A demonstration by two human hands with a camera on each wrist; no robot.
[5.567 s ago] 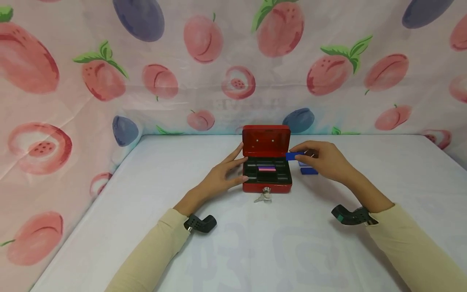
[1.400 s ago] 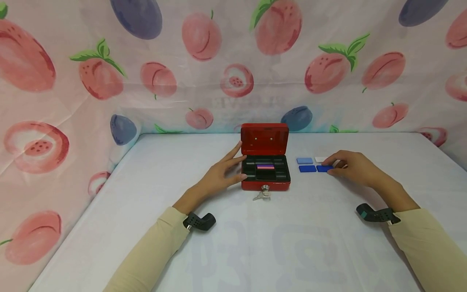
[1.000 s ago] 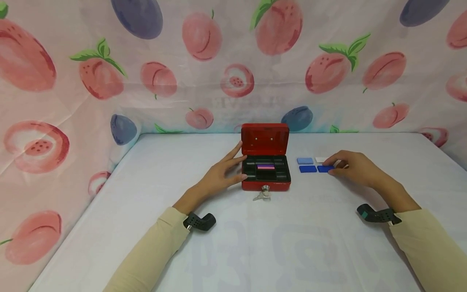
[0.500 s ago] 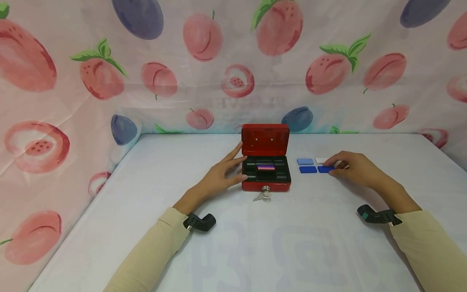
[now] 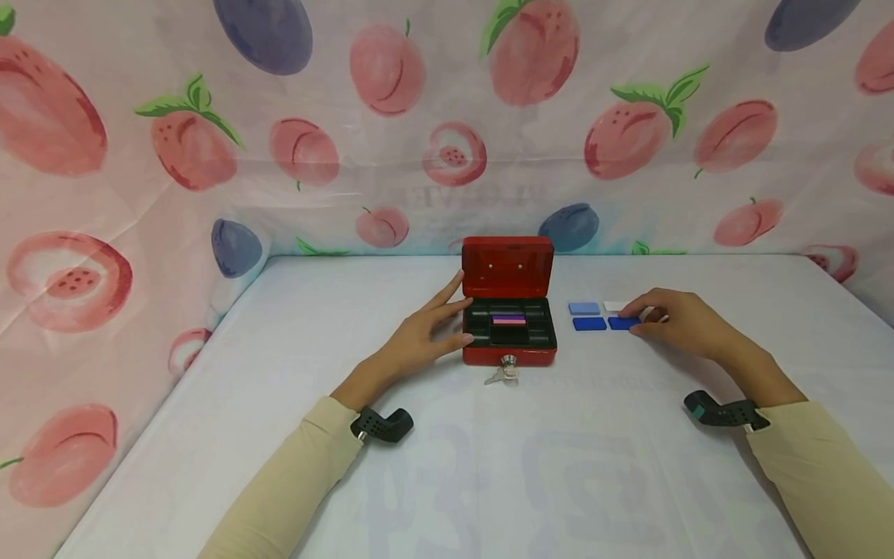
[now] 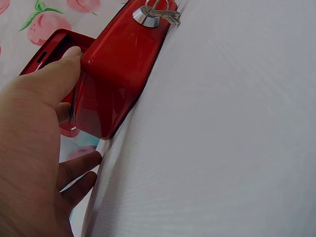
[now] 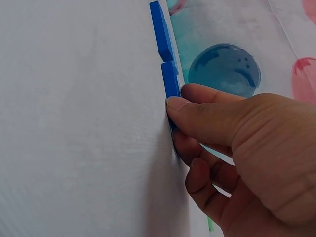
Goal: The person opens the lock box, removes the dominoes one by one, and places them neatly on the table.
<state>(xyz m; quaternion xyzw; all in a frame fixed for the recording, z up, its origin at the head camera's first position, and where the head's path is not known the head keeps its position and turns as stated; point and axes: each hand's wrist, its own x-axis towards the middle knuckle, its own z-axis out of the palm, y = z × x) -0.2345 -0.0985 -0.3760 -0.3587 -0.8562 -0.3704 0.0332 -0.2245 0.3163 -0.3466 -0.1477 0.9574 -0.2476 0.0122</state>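
Note:
A red cash box (image 5: pixel 509 355) stands on the table with its lid (image 5: pixel 508 268) raised and a black compartment tray (image 5: pixel 480 339) inside. My left hand (image 5: pixel 421 338) rests against the box's left side, its thumb at the rim in the left wrist view. A purple strip and a pink strip (image 5: pixel 509 321) lie in the tray's middle. To the right, my right hand (image 5: pixel 673 318) pinches a dark blue flat rectangular block (image 7: pixel 170 79) low at the tabletop. Beside it lies another dark blue block (image 5: pixel 590 324), with a light blue block (image 5: pixel 583 308) and a white block (image 5: pixel 615 306) behind.
Keys (image 5: pixel 503 376) hang from the lock (image 5: pixel 508 360) on the box's front. White cloth (image 5: pixel 447 466) covers the table. A fruit-print curtain (image 5: pixel 391 163) stands along the back and left edges.
Earlier my right hand held a dark blue block at the box's right edge; it has since moved right, to the end of the front row. Over the last second, nothing visibly moved.

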